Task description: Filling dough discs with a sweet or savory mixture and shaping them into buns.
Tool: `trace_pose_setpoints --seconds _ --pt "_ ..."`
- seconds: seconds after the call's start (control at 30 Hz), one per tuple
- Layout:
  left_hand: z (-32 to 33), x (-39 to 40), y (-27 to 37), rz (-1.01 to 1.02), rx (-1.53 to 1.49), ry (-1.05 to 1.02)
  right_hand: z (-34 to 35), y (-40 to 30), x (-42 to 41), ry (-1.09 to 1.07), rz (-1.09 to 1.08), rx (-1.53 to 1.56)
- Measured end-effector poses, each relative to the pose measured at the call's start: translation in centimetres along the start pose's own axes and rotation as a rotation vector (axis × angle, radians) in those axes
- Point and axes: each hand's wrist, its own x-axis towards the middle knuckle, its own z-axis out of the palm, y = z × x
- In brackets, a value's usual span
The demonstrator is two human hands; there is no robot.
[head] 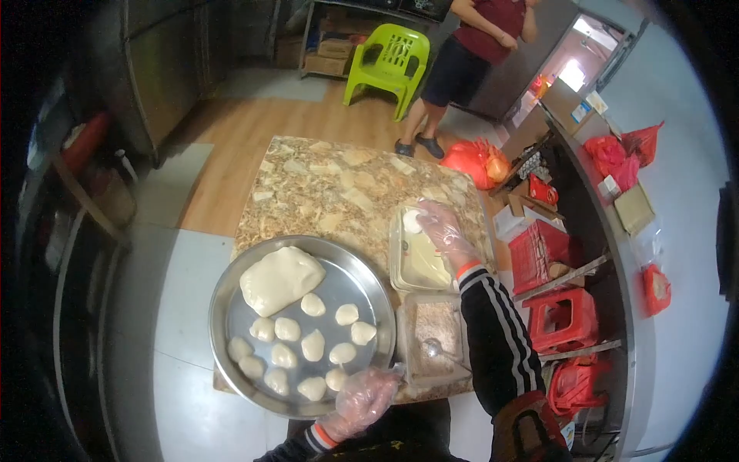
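My right hand [444, 231], in a clear plastic glove, holds a round white dough piece [413, 220] at the far end of a clear rectangular container [424, 265] with pale yellow liquid. My left hand [366, 398], gloved too, is at the near right rim of a large round metal pan [222, 369]; its fingers are bent, and whether they grip anything is unclear. In the pan lie a big slab of pale dough [282, 280] and several small dough lumps [313, 345]. Beside the pan, a second container [434, 323] holds a brownish crumbly filling and a metal spoon [433, 347].
The stone-patterned table [323, 179] carries the pan and containers. Beyond it are a green plastic chair [392, 63], a standing person [479, 52] and red bags [473, 161] on the floor. A shelf on the right holds red stools [563, 320] and a red crate [540, 254].
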Motion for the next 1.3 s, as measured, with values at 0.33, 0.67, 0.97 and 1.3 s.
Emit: trace_pose_setpoints --seconds 0.33,0.67,0.97,1.3 --pt "-0.2 0.7 0.5 0.041 0.007 -0.046 -9.7 5.9 -9.5 -0.09 -0.289 -0.247" --pt "-7.5 2.8 2.5 -0.036 0.231 0.103 -11.8 4.3 -24.1 -0.07 0.2 -0.172" --pt "-14.4 5.9 -2.8 -0.162 0.808 0.107 -10.9 4.7 -26.3 0.064 -0.005 -0.491" --pt "-11.2 10.8 -4.3 -0.082 0.922 -0.387 -11.3 -1.1 -21.3 0.21 -0.399 -0.577"
